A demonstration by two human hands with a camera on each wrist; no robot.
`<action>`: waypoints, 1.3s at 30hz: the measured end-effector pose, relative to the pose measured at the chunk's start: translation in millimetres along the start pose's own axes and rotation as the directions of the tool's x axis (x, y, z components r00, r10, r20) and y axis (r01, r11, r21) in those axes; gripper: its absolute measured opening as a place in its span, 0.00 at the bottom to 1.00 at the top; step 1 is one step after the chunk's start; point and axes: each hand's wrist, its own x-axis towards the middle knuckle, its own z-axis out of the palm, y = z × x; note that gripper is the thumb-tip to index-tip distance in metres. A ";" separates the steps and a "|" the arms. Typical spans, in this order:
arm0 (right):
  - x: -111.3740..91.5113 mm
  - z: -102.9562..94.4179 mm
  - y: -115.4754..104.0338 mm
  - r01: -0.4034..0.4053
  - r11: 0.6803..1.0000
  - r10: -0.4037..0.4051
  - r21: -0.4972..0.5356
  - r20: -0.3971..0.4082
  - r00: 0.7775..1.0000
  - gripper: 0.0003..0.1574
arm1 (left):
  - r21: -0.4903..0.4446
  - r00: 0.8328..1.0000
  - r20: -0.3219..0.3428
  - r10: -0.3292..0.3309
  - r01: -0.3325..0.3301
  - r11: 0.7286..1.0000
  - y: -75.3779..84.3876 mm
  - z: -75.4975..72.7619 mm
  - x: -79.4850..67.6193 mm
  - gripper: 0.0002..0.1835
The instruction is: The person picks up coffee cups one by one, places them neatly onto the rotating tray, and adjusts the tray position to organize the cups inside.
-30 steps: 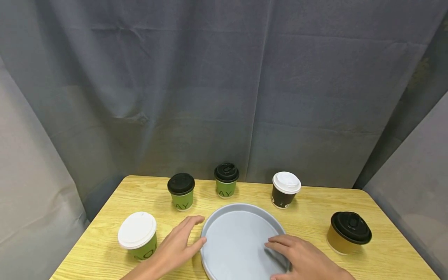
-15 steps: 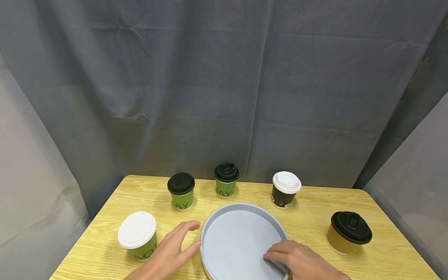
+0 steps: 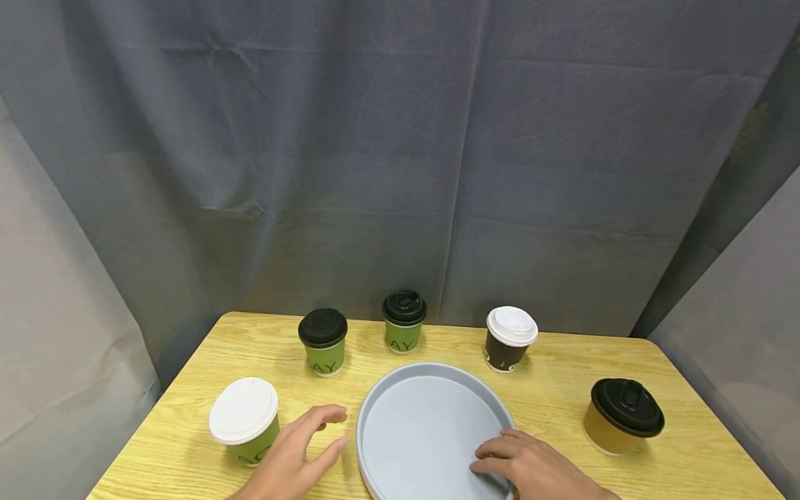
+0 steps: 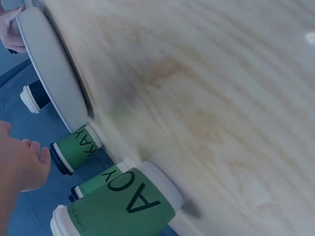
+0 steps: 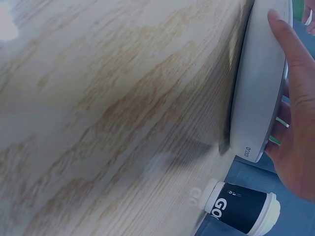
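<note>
A round grey tray [image 3: 431,430] lies on the table at the front middle. My right hand [image 3: 531,464] holds its right rim, fingers over the inside. The right wrist view shows that hand's thumb [image 5: 288,37] against the tray's outer wall [image 5: 258,83]. My left hand [image 3: 296,451] is apart from the tray on its left, fingers loosely bent around nothing. Beside that hand stands a green paper cup with a white lid [image 3: 244,413], its lower part partly behind the hand. In the left wrist view, the left hand's fingers [image 4: 37,152] hold nothing.
Two green cups with black lids, a left one [image 3: 323,344] and a middle one [image 3: 403,323], stand behind the tray. A black cup with a white lid [image 3: 509,340] is at back right. A tan, black-lidded tub [image 3: 619,417] stands right. A grey curtain [image 3: 375,173] hangs behind the table.
My left hand has drawn back from the tray's left rim, toward the left and nearer me. My right hand has settled on the right rim, its thumb now out of sight in the head view.
</note>
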 end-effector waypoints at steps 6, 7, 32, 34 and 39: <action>-0.3 1.7 1.3 0.002 1.000 -0.002 -0.009 -0.002 1.000 0.39 | -0.011 0.999 -0.021 -0.039 0.039 0.999 -3.5 -1.6 -9.5 0.16; -0.2 1.9 1.4 0.003 1.000 -0.003 -0.011 -0.003 1.000 0.39 | -0.016 0.999 -0.027 -0.042 0.042 0.999 -4.3 -1.8 -11.2 0.16; -2.6 4.1 2.2 0.038 0.998 -0.039 -0.047 -0.019 0.999 0.36 | -0.055 0.993 -0.034 -0.109 0.108 0.993 -21.7 -9.9 -41.2 0.15; -2.8 4.1 2.1 0.040 0.998 -0.042 -0.053 -0.021 0.999 0.36 | -0.076 0.990 -0.019 -0.142 0.141 0.987 -22.6 -10.7 -44.4 0.15; -2.1 3.0 1.2 0.025 0.998 -0.025 -0.054 -0.005 1.000 0.36 | -0.112 0.975 -0.001 -0.224 0.223 0.969 -24.6 -10.6 -51.8 0.17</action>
